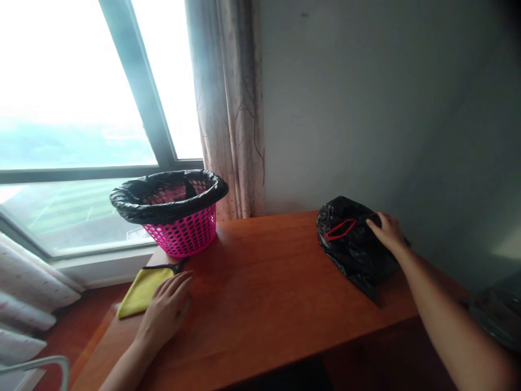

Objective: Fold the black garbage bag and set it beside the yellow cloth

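Note:
My left hand [166, 309] lies flat on the wooden table [268, 288], fingers stretched out and touching the edge of a yellow cloth [142, 290]. My right hand [386, 231] rests on top of a filled black rubbish bag [354, 247] with a red drawstring, its fingers curled over the bag near the string. A pink perforated basket [183, 231] lined with a black bag stands at the table's back left corner, just beyond the cloth.
A large window [77, 108] and a patterned curtain [232, 108] are behind the basket. A grey wall [386, 108] backs the table. A dark object [496, 312] sits at the far right edge. White fabric [24, 309] lies lower left.

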Available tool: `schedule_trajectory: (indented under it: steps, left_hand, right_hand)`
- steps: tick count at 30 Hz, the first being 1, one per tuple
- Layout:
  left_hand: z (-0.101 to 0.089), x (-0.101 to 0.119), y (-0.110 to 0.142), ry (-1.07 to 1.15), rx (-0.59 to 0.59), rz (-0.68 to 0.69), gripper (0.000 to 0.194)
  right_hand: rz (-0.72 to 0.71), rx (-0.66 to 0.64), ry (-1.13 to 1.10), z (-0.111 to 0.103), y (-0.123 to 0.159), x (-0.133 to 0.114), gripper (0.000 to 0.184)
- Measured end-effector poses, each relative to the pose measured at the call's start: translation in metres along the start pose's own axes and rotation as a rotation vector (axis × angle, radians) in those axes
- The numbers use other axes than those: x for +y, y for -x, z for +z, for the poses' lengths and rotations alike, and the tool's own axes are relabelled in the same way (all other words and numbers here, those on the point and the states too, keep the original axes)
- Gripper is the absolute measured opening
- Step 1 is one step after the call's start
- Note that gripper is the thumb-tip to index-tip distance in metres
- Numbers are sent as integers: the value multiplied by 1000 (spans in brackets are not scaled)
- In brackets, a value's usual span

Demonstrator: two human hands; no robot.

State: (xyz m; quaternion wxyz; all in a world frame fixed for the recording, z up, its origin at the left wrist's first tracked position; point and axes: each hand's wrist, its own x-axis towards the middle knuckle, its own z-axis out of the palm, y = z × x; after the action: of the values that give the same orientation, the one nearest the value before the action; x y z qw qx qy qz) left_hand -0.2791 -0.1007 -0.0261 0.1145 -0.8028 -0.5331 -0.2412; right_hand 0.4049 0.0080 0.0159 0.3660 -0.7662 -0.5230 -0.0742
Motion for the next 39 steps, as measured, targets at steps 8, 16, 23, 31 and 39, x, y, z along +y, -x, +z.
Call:
schedule_trajectory:
  steps: [8,16,23,31,39]
  left_hand:
    - [4,52,-13,139,35,4,37]
    - [-6,132,-24,382,25,6,38]
    - [-30,209,-26,585,6,194,39]
    - [-53,219,-82,482,139,134,29]
    - [-39,196,-155,321,-5,127,21]
  right_hand:
    - [-78,-209,-131,54,34,-33,51]
    - [-353,-86,-196,73,125,-114,51]
    - [-502,-176,-272,57,180,-160,54]
    - [-572,-206,-141,8,180,-174,71]
    - [-652,-106,-276,-12,174,-204,37]
